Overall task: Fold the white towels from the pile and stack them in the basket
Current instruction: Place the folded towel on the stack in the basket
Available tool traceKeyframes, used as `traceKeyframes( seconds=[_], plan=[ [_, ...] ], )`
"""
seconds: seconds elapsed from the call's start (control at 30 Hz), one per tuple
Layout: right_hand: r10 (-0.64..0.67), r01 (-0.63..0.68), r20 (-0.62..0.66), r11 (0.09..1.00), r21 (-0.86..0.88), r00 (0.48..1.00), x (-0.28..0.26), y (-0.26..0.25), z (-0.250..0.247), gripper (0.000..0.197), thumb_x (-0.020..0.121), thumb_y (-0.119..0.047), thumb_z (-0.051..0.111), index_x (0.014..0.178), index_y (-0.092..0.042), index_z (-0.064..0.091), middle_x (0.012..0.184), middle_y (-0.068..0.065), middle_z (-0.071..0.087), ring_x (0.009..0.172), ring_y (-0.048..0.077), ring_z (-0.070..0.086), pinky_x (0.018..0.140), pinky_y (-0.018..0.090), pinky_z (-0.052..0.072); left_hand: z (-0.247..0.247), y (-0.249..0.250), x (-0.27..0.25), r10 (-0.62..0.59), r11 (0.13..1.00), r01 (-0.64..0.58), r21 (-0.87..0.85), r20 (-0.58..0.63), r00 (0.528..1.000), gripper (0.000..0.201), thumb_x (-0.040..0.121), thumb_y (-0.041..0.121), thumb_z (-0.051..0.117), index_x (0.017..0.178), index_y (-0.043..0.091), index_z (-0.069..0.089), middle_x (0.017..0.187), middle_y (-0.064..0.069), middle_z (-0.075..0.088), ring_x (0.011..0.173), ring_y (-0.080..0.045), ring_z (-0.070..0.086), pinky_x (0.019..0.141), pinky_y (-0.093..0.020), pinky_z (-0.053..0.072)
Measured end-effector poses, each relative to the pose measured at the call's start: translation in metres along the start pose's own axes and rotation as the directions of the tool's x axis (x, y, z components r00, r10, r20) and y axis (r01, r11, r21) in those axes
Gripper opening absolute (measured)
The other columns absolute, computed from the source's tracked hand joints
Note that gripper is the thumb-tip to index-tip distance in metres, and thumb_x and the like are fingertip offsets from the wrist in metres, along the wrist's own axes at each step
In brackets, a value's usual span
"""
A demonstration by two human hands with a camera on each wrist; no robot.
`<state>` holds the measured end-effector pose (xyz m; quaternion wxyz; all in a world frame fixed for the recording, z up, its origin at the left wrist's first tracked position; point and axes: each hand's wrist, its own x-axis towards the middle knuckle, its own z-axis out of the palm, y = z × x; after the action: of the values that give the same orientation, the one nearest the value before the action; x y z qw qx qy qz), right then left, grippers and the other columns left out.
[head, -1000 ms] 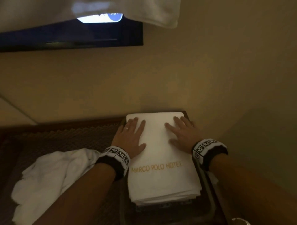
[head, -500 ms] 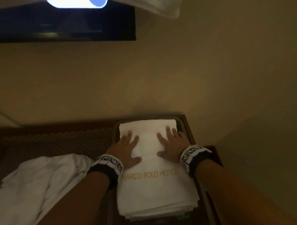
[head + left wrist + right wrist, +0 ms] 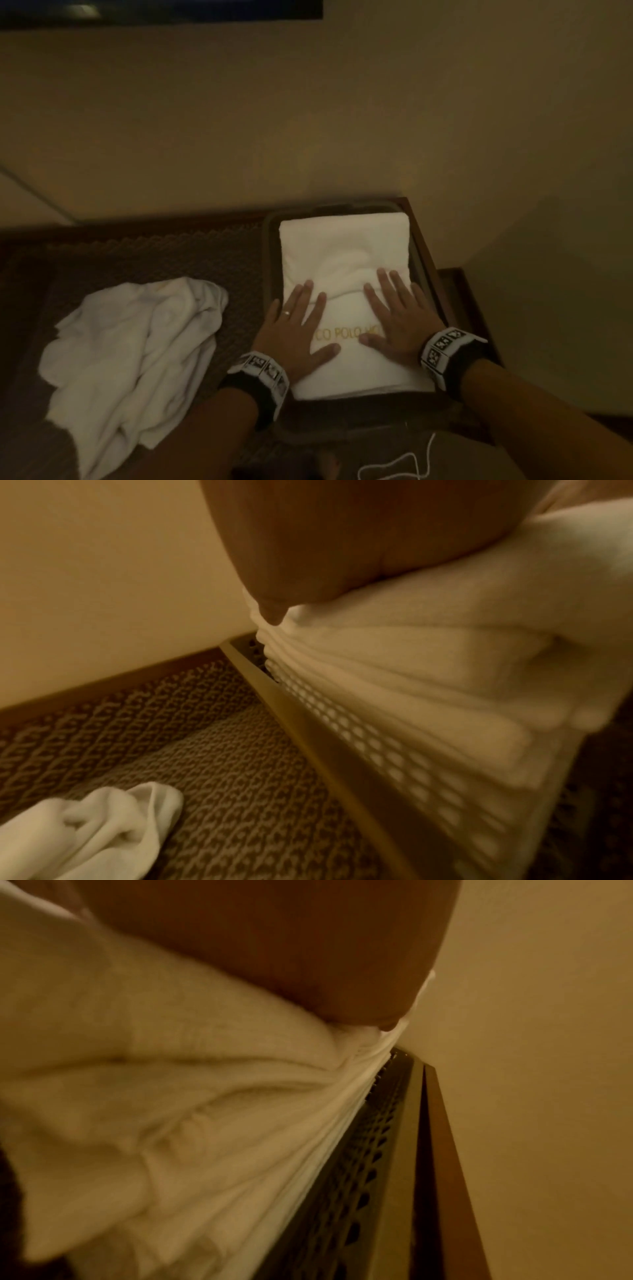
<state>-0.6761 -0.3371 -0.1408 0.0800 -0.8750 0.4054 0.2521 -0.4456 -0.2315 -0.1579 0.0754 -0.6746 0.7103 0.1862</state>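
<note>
Head view first: both palms are now drawn back toward the near edge of the stack, off the far half where they lay a second ago, and a soft ridge is left rumpled across the top folded towel [image 3: 346, 260]. The left hand [image 3: 294, 330] is laid flat with fingers spread, nothing pinched; the right hand [image 3: 397, 318] is pressed down the same way, fingers fanned over the gold lettering. That reads as a smoothing stroke nearly spent, so this towel is judged as good as stacked.

In the left wrist view, the layered towels are seen piled above the rim of the perforated basket [image 3: 342, 739]. The basket is tucked into the far right corner of the patterned surface [image 3: 154, 253], hard by the wall. Room lies open only to the left, where the unfolded towel pile [image 3: 137, 359] is waiting near the front edge.
</note>
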Motion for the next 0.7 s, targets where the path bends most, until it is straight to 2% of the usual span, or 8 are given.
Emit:
traceKeyframes(
  seconds=[0.2, 0.33, 0.43, 0.47, 0.53, 0.6, 0.67, 0.7],
  plan=[
    [0.103, -0.101, 0.039, 0.994, -0.050, 0.994, 0.015, -0.006, -0.006, 0.106, 0.063, -0.090, -0.010, 0.149, -0.030, -0.024, 0.156, 0.005, -0.033, 0.147, 0.029, -0.019, 0.119, 0.052, -0.001, -0.012, -0.018, 0.017, 0.069, 0.996, -0.063, -0.057, 0.110, 0.992, 0.089, 0.086, 0.079, 0.029, 0.153, 0.038, -0.013, 0.160, 0.007, -0.028, 0.149, -0.016, -0.018, 0.118, -0.058, 0.005],
    [0.200, -0.187, 0.127, 0.977, -0.105, 0.972, 0.011, -0.021, -0.026, 0.092, 0.084, -0.079, 0.015, 0.150, -0.027, -0.023, 0.157, 0.008, -0.030, 0.148, 0.033, -0.012, 0.119, 0.052, 0.001, -0.009, -0.039, -0.014, 0.123, 0.987, -0.117, -0.112, 0.043, 0.992, 0.078, 0.091, 0.073, 0.027, 0.155, 0.037, -0.001, 0.164, 0.006, -0.016, 0.151, -0.020, -0.004, 0.119, -0.055, 0.009],
    [0.320, -0.301, 0.105, 0.940, -0.160, 0.942, 0.013, -0.050, -0.049, 0.083, 0.091, -0.064, 0.027, 0.153, -0.016, 0.001, 0.161, 0.017, 0.000, 0.143, 0.039, 0.019, 0.114, 0.053, 0.023, 0.006, -0.075, -0.046, 0.090, 0.982, -0.094, -0.161, -0.029, 0.995, 0.073, 0.094, 0.066, 0.032, 0.155, 0.027, 0.019, 0.163, -0.005, 0.015, 0.148, -0.027, 0.020, 0.118, -0.048, 0.022],
    [0.345, -0.328, 0.087, 0.930, -0.167, 0.934, 0.012, -0.064, -0.060, 0.075, 0.091, -0.058, 0.030, 0.150, -0.013, 0.018, 0.156, 0.018, 0.019, 0.135, 0.036, 0.034, 0.109, 0.050, 0.031, 0.013, -0.093, -0.056, 0.075, 0.986, -0.080, -0.145, -0.037, 0.996, 0.072, 0.094, 0.064, 0.035, 0.152, 0.022, 0.030, 0.160, -0.008, 0.024, 0.145, -0.028, 0.028, 0.116, -0.045, 0.028],
    [0.328, -0.317, 0.052, 0.935, -0.161, 0.943, 0.009, -0.097, -0.080, 0.048, 0.092, -0.047, 0.035, 0.127, -0.019, 0.052, 0.131, 0.008, 0.052, 0.113, 0.025, 0.055, 0.098, 0.041, 0.043, 0.027, -0.135, -0.081, 0.039, 0.991, -0.038, -0.127, 0.001, 0.999, 0.065, 0.095, 0.056, 0.041, 0.146, 0.016, 0.043, 0.156, -0.009, 0.033, 0.139, -0.028, 0.037, 0.111, -0.039, 0.035],
    [0.304, -0.298, 0.045, 0.948, -0.117, 0.952, 0.009, -0.137, -0.095, 0.032, 0.092, -0.038, 0.040, 0.107, -0.022, 0.064, 0.112, 0.001, 0.064, 0.100, 0.020, 0.063, 0.090, 0.036, 0.049, 0.039, -0.183, -0.102, 0.000, 0.994, -0.003, -0.108, -0.027, 1.000, 0.059, 0.093, 0.052, 0.036, 0.135, 0.015, 0.055, 0.146, -0.010, 0.047, 0.127, -0.028, 0.050, 0.101, -0.037, 0.043],
    [0.308, -0.307, 0.005, 0.950, -0.058, 0.951, 0.014, -0.180, -0.103, 0.029, 0.093, -0.035, 0.042, 0.103, -0.020, 0.064, 0.108, 0.002, 0.066, 0.097, 0.022, 0.064, 0.085, 0.035, 0.051, 0.038, -0.230, -0.120, -0.059, 0.995, 0.052, -0.087, -0.079, 0.995, 0.061, 0.086, 0.052, 0.028, 0.116, 0.017, 0.067, 0.127, -0.008, 0.061, 0.108, -0.029, 0.062, 0.086, -0.038, 0.049],
    [0.306, -0.307, -0.033, 0.951, -0.041, 0.951, 0.020, -0.202, -0.106, 0.029, 0.093, -0.036, 0.043, 0.103, -0.019, 0.063, 0.107, 0.004, 0.065, 0.097, 0.024, 0.064, 0.083, 0.035, 0.051, 0.036, -0.253, -0.127, -0.114, 0.991, 0.108, -0.073, -0.085, 0.990, 0.057, 0.088, 0.051, 0.031, 0.118, 0.018, 0.066, 0.126, -0.006, 0.060, 0.108, -0.028, 0.061, 0.086, -0.037, 0.047]
  ],
)
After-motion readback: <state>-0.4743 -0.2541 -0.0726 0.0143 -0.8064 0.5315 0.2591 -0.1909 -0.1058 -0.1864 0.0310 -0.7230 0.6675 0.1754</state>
